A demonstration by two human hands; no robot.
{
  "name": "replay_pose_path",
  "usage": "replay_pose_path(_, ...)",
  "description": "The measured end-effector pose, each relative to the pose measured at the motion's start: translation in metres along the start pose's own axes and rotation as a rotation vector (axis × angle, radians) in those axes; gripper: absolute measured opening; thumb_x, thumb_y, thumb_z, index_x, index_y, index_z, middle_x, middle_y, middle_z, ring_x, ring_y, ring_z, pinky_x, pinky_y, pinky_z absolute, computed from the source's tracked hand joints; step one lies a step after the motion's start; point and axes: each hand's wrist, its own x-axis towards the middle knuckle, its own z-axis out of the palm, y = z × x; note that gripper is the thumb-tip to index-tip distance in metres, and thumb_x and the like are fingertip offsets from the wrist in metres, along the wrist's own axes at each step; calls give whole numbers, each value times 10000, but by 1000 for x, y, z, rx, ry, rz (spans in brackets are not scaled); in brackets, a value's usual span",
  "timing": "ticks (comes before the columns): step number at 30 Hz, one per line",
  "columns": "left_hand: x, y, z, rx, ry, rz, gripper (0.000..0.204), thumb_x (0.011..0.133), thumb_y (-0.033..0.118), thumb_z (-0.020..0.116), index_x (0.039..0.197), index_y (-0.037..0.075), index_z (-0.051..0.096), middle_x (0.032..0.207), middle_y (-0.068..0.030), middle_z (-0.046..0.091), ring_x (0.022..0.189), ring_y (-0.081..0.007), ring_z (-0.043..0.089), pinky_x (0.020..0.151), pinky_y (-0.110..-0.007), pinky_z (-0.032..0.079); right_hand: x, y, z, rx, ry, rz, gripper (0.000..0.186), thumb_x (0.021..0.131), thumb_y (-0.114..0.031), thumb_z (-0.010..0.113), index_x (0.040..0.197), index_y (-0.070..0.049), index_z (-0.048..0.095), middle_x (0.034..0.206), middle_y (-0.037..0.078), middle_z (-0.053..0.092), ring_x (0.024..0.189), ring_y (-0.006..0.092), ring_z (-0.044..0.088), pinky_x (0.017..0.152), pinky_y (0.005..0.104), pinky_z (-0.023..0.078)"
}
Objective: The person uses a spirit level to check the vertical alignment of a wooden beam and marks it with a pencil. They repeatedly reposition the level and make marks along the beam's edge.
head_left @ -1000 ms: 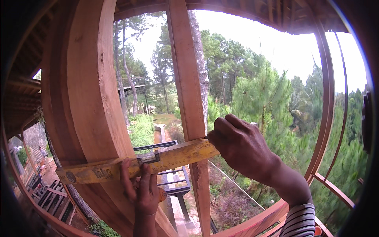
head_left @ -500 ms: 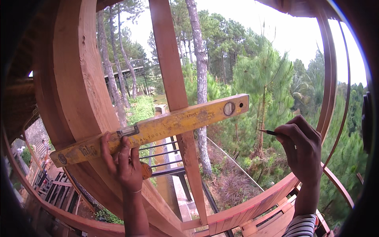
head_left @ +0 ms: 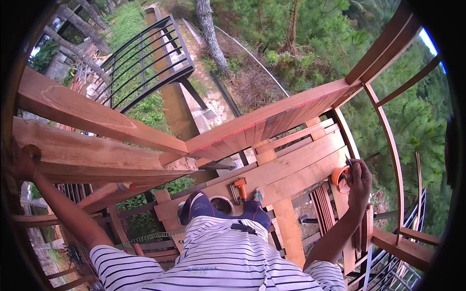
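My left hand (head_left: 20,165) is at the dark left rim beside a heavy timber (head_left: 92,145); its fingers and whatever it holds are hidden, and the yellow level cannot be made out. My right hand (head_left: 359,186), at the right, is closed on a thin dark pencil (head_left: 349,161), held up just above and right of an orange bucket (head_left: 339,177). Beneath me, an orange nail gun (head_left: 240,186) lies on wooden planks (head_left: 301,172) between my feet, next to a round container (head_left: 221,205).
A slatted timber railing (head_left: 267,111) crosses ahead, with upright posts (head_left: 388,140) at the right. Gaps between boards show a drop. Stacked boards (head_left: 323,208) lie right of my legs, a coiled hose (head_left: 150,236) at lower left. A black steel frame (head_left: 145,63) stands below outside.
The view has tipped steeply down to the planks. My right hand drew back from the level holding the pencil. My left hand has moved to the far left rim; the level has left view.
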Motion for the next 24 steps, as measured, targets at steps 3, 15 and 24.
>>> replay_pose_path(3,-4,-19,-25,90,-11,-14,467,859,161,810,1226,-32,595,1394,-179,538,1069,-263,657,814,-355,593,1,35,8,75,19,108,323,1068,-326,526,1021,-35,658,667,-76,381,560,17,293,515,199,220)
replay_pose_path(15,7,78,-32,118,-100,-160,550,814,55,786,1320,73,572,1436,-169,488,1291,-352,536,988,-419,519,30,33,63,-156,-139,-55,313,1022,-316,500,1118,-49,633,805,35,531,717,117,483,634,278,411)
replay_pose_path(24,16,112,-61,331,-239,-159,616,833,113,763,1399,139,521,1472,-132,453,1208,-387,591,930,-451,579,78,-3,204,25,-782,-371,118,993,-126,639,936,-44,576,826,-35,500,769,70,444,662,249,381)
